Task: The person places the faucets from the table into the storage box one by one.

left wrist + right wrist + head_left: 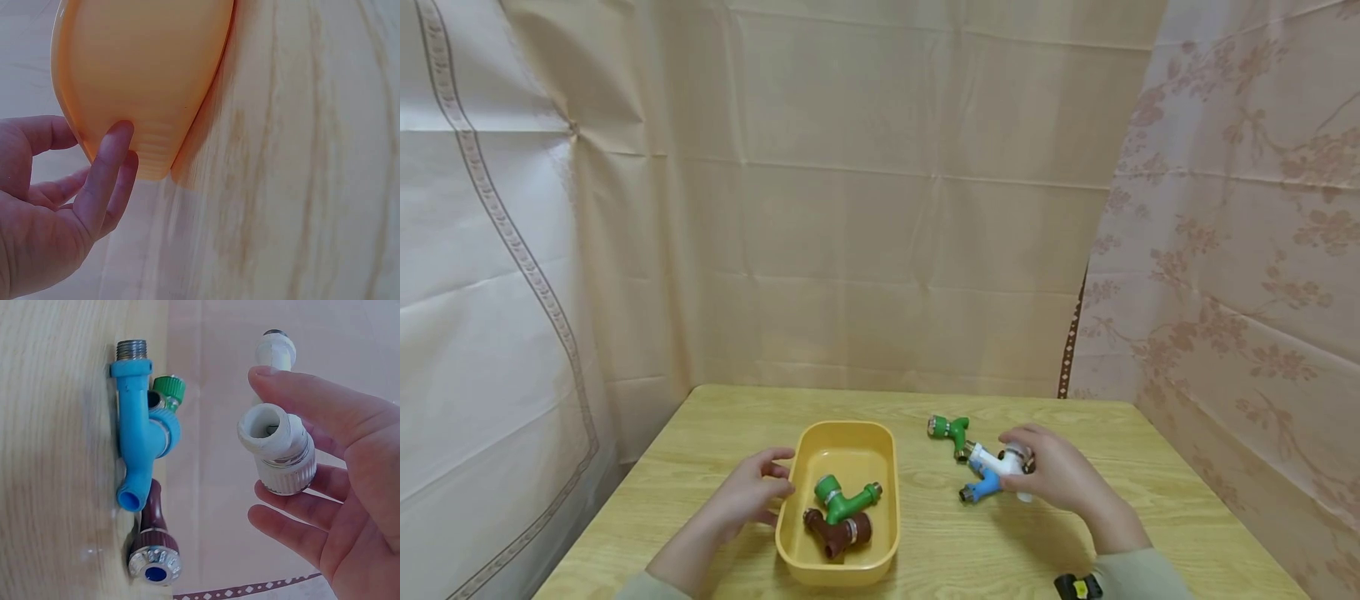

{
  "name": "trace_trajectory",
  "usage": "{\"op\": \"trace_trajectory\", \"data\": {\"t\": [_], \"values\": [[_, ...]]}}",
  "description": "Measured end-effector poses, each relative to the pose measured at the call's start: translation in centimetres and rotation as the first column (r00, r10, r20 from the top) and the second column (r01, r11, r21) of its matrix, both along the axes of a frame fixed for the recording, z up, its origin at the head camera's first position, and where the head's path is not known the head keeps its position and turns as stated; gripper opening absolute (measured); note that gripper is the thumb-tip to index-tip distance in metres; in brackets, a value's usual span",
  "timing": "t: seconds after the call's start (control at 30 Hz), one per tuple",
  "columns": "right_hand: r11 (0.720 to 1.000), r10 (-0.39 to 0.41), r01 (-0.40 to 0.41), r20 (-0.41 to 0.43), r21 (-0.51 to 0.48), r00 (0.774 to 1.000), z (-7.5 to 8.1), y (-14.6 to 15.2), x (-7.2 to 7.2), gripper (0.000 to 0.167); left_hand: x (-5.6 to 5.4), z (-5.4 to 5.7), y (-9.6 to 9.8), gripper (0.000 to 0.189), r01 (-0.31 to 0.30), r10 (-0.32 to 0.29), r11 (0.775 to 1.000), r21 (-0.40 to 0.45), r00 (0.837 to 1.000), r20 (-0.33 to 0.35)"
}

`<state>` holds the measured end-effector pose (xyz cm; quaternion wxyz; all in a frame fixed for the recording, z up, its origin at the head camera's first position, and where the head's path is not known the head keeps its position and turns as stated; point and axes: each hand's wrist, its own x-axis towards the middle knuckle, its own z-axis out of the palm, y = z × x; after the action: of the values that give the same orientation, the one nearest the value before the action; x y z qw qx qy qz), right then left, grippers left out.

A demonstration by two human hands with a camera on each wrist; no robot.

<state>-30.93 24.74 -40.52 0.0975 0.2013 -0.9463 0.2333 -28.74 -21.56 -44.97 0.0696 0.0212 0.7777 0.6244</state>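
A white plastic tap (1003,461) is held above the table by my right hand (1060,471), pinched between thumb and fingers. The right wrist view shows its open spout (265,428) facing the camera. Just beneath lies a blue tap (134,431), with a green tap (951,432) beyond it and a brown tap (153,550) close by. My left hand (748,492) touches the outer side of a yellow tub (144,75) with relaxed fingers. Inside the tub, a green tap (846,502) rests against a brown tap (838,533).
The wooden table (925,550) carries everything. Beige cloth (880,208) hangs behind its far edge, a white cloth (482,333) at the left and a flowered cloth (1262,292) at the right. A black strap piece (1077,586) sits by the right sleeve.
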Motion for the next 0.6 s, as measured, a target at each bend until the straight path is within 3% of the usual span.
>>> {"op": "trace_trajectory", "data": {"t": [0.6], "values": [[0.999, 0.04, -0.039, -0.039, 0.01, 0.998, 1.5, -1.6, -0.5, 0.061, 0.1, 0.1, 0.1, 0.063, -0.002, 0.002, 1.0, -0.011, 1.0, -0.007]]}}
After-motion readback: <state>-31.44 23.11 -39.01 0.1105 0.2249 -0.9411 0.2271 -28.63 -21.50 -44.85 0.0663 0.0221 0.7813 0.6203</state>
